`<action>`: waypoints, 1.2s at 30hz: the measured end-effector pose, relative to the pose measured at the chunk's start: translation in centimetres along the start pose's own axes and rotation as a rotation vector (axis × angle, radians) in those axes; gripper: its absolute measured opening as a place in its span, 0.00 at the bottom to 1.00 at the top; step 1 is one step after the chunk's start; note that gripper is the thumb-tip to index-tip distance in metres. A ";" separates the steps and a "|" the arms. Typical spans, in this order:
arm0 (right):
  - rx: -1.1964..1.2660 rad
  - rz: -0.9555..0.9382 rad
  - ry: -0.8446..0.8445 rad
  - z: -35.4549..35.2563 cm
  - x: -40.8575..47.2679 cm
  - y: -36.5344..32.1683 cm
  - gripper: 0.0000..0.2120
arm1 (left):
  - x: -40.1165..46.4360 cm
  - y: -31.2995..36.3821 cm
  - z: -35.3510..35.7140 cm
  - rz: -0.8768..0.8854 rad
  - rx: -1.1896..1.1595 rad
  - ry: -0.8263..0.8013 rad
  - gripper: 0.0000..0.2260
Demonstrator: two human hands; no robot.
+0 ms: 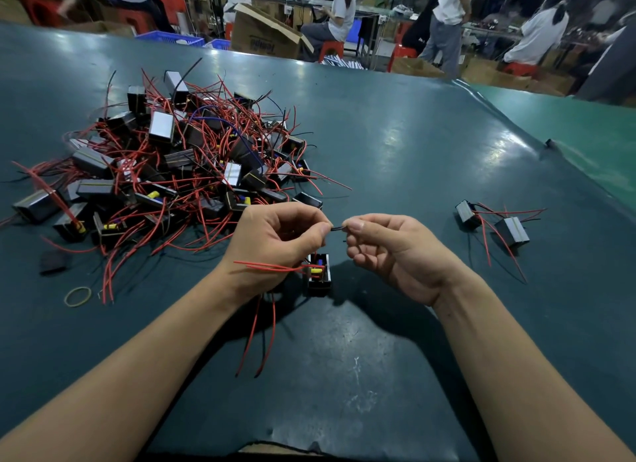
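Note:
A small black box module [319,272] with yellow and blue parts inside hangs just below my hands, above the dark green table [395,144]. Its red wires [265,327] trail down and to the left under my left wrist. My left hand [275,244] has curled fingers and pinches one end of a short black wire [338,227]. My right hand [389,251] pinches the other end between thumb and forefinger. The two hands nearly touch at the fingertips.
A big heap of black modules with tangled red wires [172,165] fills the table's left half. Two separate modules [495,225] lie at the right. A rubber band [77,296] lies front left. Beyond the far edge, people sit among cardboard boxes [265,31].

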State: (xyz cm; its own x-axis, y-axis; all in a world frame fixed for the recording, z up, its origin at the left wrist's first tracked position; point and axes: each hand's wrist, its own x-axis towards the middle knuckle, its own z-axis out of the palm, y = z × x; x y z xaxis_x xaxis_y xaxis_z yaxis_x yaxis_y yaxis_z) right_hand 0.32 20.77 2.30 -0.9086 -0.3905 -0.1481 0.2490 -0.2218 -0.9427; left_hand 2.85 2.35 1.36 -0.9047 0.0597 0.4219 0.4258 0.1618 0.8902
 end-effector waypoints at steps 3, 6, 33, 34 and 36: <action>-0.027 0.056 -0.039 -0.1 -0.1 -0.1 0.05 | 0.0 0.0 -0.1 0.007 -0.001 -0.006 0.03; -0.055 0.103 -0.045 -0.1 -0.1 -0.3 0.05 | 0.0 -0.1 -0.2 0.016 0.004 -0.017 0.03; -0.822 -0.771 0.127 -0.1 0.1 1.3 0.04 | 0.2 -0.7 0.0 -0.056 -0.052 0.050 0.04; -0.771 -0.710 0.116 -0.1 -0.1 1.2 0.04 | 0.2 -0.6 0.0 -0.066 -0.059 0.050 0.04; -0.667 -0.588 0.103 0.2 -0.3 1.0 0.06 | 0.2 -0.5 -0.1 -0.072 -0.066 0.050 0.04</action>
State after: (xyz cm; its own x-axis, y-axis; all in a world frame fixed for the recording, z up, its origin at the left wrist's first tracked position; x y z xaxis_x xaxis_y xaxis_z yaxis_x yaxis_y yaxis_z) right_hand 0.94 20.50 1.42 -0.8616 -0.2880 0.4181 -0.4840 0.2175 -0.8476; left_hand 2.47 2.16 0.98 -0.9317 0.0008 0.3631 0.3614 0.0988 0.9272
